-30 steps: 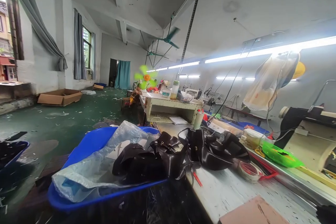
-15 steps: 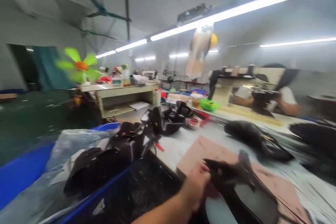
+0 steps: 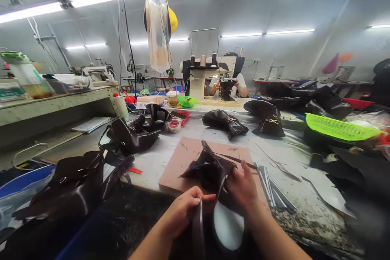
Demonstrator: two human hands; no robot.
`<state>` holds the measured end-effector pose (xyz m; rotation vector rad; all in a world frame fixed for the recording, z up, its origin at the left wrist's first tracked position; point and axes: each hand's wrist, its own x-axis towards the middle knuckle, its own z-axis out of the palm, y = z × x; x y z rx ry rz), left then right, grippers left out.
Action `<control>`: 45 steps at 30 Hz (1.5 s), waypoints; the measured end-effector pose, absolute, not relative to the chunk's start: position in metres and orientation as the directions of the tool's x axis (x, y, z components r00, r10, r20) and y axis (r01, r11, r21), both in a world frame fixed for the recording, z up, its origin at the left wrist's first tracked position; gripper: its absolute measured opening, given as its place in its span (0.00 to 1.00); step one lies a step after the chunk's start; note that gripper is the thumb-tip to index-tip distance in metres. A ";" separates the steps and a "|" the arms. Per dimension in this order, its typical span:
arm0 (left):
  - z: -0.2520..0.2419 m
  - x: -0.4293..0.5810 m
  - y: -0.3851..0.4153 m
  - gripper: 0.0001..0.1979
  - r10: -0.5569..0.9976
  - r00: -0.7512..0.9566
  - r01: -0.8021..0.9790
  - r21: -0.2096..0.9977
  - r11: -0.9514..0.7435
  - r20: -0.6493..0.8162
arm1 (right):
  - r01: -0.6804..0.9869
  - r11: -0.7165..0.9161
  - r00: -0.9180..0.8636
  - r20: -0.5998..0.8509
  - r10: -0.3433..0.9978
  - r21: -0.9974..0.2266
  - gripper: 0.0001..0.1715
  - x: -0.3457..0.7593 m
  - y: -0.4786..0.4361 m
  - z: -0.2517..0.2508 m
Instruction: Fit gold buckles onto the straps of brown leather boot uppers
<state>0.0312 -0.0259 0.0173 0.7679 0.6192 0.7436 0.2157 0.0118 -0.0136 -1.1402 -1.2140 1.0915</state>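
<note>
In the head view, the left hand (image 3: pixel 186 210) pinches a narrow dark strip (image 3: pixel 198 227) between thumb and fingers; the right hand (image 3: pixel 242 189), thumb raised, touches a floppy leathery piece (image 3: pixel 210 166) over the near, flat pink board (image 3: pixel 178 162); whether its fingers close, I cannot tell.

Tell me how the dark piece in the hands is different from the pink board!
The dark piece is blackish-brown and shiny; the pink board is pale. The dark piece is bent; the pink board is flat. The left hand and right hand hold the dark piece; the pink board rests on the table.
</note>
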 end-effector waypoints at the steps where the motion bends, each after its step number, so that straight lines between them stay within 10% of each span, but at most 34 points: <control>1: 0.021 0.027 -0.025 0.06 0.783 0.579 -0.334 0.809 0.484 -0.229 | -0.058 0.079 0.066 0.075 0.995 -0.995 0.44 0.219 0.012 -0.004; 5: 0.035 -0.008 -0.006 0.09 0.922 0.282 -0.323 0.879 0.351 -0.264 | -0.435 -0.196 -0.015 -0.211 0.977 -0.879 0.23 0.232 -0.017 0.020; 9: 0.030 -0.035 0.009 0.07 0.946 -0.011 -0.347 0.888 0.301 -0.325 | -0.369 -0.206 -0.001 -0.222 0.975 -0.906 0.22 0.228 -0.056 0.020; 28: 0.008 -0.009 -0.013 0.16 0.947 0.115 -0.187 0.930 0.316 -0.299 | 0.189 0.033 0.161 0.064 0.985 -0.981 0.33 0.184 -0.086 -0.021; 37: 0.007 -0.002 -0.012 0.16 0.954 0.038 -0.168 0.939 0.300 -0.298 | 0.165 0.009 0.145 0.034 0.989 -0.986 0.34 0.191 -0.081 -0.033; 45: 0.000 0.015 -0.011 0.16 0.949 0.054 -0.516 0.805 0.292 -0.310 | 0.090 -0.056 0.147 -0.043 0.988 -0.994 0.29 0.196 -0.082 -0.014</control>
